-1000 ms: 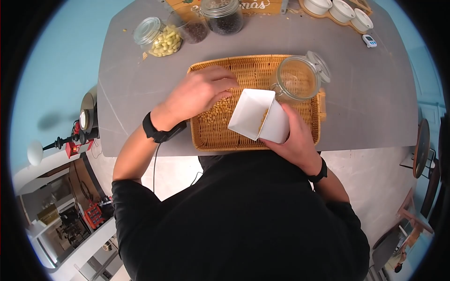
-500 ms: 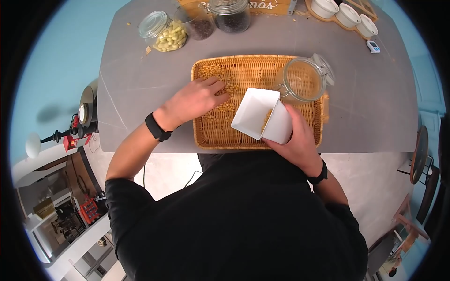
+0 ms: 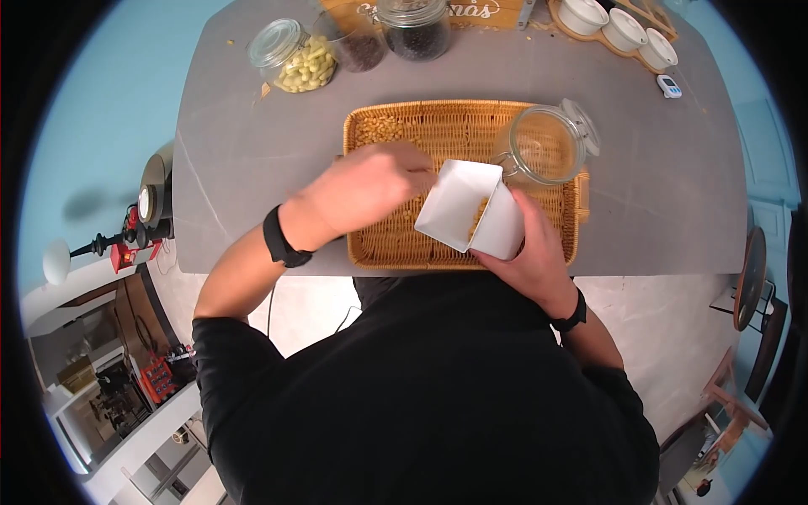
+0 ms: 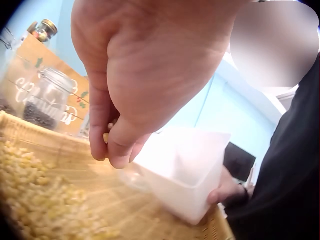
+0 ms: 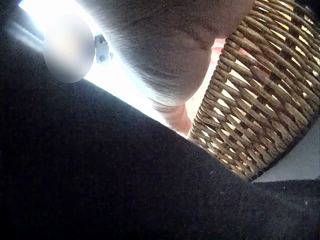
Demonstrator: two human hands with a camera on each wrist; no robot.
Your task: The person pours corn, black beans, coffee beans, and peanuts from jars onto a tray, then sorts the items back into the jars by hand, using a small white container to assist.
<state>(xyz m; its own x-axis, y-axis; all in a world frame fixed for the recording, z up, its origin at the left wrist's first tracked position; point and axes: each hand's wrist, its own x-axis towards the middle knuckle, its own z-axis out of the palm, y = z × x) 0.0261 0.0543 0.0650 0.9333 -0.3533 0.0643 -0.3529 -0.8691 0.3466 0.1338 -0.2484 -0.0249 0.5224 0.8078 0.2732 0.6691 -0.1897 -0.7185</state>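
My left hand [image 3: 362, 189] is over the wicker basket [image 3: 454, 104], close to the left rim of a white square container [image 3: 457, 189]. In the left wrist view its thumb and fingers pinch a few yellow kernels [image 4: 106, 137]. My right hand [image 3: 540, 257] grips the container by its outer side and base, mouth tilted toward the left hand. Some kernels [image 3: 478, 217] lie along the container's inner wall. More loose kernels [image 3: 379, 128] are spread over the basket's left end. In the right wrist view the right hand [image 5: 170, 55] shows beside the woven wall [image 5: 260, 85].
An open clip-top glass jar [image 3: 547, 145] stands in the basket's right end, lid tipped back. Behind the basket are a jar of yellow-green pieces [image 3: 305, 67], two jars of dark beans [image 3: 412, 34], a wooden sign [image 3: 488, 12], white lidded pots [image 3: 624, 30] and a timer [image 3: 669, 86].
The left hand first moved back to the kernels at the basket's left, then lifted and came right toward the container with kernels in its fingers. The right hand keeps holding the container, nearly still.
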